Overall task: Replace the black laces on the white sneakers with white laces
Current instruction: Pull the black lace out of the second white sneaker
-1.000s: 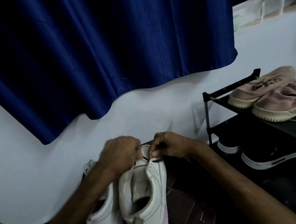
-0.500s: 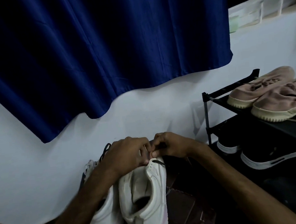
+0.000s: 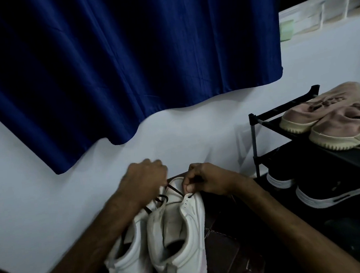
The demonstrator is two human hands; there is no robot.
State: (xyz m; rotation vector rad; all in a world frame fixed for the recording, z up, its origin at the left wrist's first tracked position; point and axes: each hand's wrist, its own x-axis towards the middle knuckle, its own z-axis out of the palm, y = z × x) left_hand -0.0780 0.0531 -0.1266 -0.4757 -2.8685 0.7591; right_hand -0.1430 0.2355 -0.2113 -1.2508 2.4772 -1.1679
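Two white sneakers stand side by side on the dark floor, heels toward me: the right sneaker (image 3: pixel 180 242) and the left sneaker (image 3: pixel 129 264). A black lace (image 3: pixel 173 189) crosses the front of the right sneaker. My left hand (image 3: pixel 144 177), blurred, grips one end of that lace above the shoe's toe. My right hand (image 3: pixel 203 181) pinches the lace at the right row of eyelets. No white laces are in view.
A black shoe rack (image 3: pixel 282 113) stands to the right, with tan shoes (image 3: pixel 336 121) on top and black sneakers (image 3: pixel 325 190) below. A blue curtain (image 3: pixel 123 64) hangs over the white wall behind. The floor is dark tile.
My left hand has moved up and left, drawing a length of black lace out of the right sneaker. My right hand stays at the eyelets.
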